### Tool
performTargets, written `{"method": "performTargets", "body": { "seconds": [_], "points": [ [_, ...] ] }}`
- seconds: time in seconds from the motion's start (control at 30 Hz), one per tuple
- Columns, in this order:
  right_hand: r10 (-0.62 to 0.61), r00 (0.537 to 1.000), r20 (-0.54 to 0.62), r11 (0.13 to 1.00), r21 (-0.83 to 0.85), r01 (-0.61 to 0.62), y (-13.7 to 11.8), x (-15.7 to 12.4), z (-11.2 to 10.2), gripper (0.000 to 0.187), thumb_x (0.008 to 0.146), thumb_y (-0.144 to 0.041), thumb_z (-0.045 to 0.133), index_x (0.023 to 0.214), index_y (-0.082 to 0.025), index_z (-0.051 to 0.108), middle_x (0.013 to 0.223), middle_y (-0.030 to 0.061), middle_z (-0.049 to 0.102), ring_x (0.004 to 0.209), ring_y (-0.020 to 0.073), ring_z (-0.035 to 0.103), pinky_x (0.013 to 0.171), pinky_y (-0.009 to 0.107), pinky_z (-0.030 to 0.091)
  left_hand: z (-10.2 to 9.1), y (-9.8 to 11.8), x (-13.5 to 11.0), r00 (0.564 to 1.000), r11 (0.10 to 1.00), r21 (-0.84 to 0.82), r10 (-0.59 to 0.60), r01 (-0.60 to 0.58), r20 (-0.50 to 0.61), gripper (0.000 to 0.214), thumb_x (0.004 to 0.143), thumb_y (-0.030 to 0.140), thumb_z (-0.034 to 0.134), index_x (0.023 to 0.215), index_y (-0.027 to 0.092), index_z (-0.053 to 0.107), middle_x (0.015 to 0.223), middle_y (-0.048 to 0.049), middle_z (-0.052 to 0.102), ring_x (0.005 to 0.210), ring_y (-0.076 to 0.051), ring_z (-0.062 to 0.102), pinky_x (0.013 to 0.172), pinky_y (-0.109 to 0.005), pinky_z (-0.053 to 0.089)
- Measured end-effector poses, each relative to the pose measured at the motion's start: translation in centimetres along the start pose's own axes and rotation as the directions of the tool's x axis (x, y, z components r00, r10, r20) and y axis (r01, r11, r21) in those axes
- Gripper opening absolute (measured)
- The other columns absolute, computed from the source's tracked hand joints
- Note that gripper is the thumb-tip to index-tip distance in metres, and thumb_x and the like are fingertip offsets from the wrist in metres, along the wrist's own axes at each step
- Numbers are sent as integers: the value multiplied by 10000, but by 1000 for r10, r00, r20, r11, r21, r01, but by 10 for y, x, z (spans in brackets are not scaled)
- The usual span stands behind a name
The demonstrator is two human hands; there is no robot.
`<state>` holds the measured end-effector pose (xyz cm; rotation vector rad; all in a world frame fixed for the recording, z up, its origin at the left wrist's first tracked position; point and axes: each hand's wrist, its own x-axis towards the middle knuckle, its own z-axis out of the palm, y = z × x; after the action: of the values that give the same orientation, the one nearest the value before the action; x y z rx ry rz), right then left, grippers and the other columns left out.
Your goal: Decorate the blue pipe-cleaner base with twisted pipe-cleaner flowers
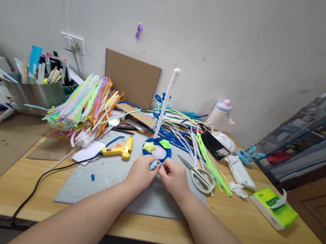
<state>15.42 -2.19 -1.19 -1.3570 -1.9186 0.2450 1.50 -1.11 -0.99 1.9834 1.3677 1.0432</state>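
My left hand (143,171) is closed around a small light-blue fuzzy piece (153,164), which looks like bent pipe cleaner. Fingertips of my right hand (173,175) pinch at the same spot, touching the piece's right end; my fingers hide most of it. Just beyond both hands lies a round dark-blue base (169,153) bearing yellow-green star shapes (149,147) and a pale pink disc (159,152). From its back edge a white fuzzy rod (166,102) stands upright, with curly blue loops beside it.
A yellow hot glue gun (119,150) rests left on the grey cutting mat (95,189), its black cable trailing off. Scissors (202,179) lie right, near loose pipe cleaners (211,163). Around them are a pipe-cleaner bundle (83,106), a phone (214,144) and a green tissue pack (273,208).
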Motion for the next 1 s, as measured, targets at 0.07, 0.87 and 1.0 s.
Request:
{"method": "performTargets", "body": {
  "seconds": [0.07,0.87,1.0],
  "points": [
    [64,998,-29,998,5,-64,3,2,0,123,738,-177,482,620,-205,472,539,-44,448,503,113,407,493,218,295,0,-3,4,999,996,-84,-25,22,-39,148,734,219,566,843,187,661,857,-45,673,804,-187,587,719,-282,421],
    [252,955,155,894,339,-291,10,3,8,98,765,-257,495,765,-190,566,518,-63,471,419,89,423,417,191,328,-6,-11,13,976,927,-325,-140,188,166,157,679,249,558,728,129,647,622,0,610,551,-119,517,534,-213,383],
    [148,982,120,961,218,-172,6,1,3,105,758,-210,490,733,-180,587,552,-53,472,482,93,396,463,200,293,-8,-12,11,978,957,-244,-117,158,174,150,672,242,552,719,141,653,586,9,591,533,-120,503,505,-209,349]
  ]
}}
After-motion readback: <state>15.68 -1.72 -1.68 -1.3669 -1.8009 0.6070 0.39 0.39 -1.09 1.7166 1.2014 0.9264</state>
